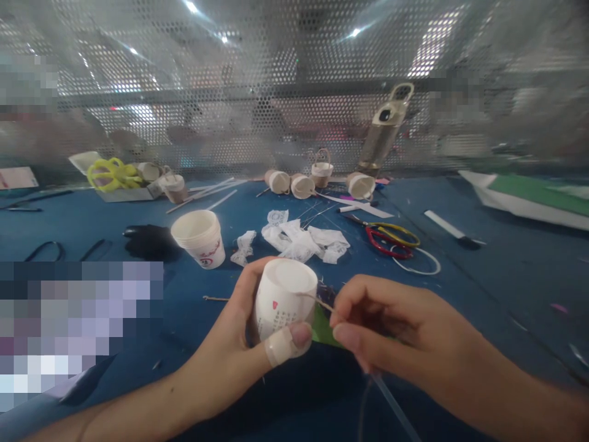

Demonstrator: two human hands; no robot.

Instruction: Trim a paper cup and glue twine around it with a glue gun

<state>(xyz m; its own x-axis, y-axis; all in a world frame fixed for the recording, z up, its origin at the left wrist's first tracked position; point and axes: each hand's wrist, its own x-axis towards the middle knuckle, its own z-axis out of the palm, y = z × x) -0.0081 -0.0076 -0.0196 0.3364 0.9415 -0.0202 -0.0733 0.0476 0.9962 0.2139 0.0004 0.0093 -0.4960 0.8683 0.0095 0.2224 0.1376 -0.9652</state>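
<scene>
Hands meet at the worktop's near edge.
Left hand [251, 331] grips tilted paper cup [283, 298]; right hand [391, 325], just right, pinches twine [317, 301] at its rim.

cup [284, 298] in left hand [230, 356], stacked cups [200, 237] behind-left, scissors [391, 239] behind-right, 4 cups [317, 179] at rear

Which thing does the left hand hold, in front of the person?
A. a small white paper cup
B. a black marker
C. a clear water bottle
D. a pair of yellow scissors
A: the left hand is wrapped around a small white paper cup, with a bandaged thumb across its side, while the right hand pinches a thin brown string at the cup's rim.
</scene>
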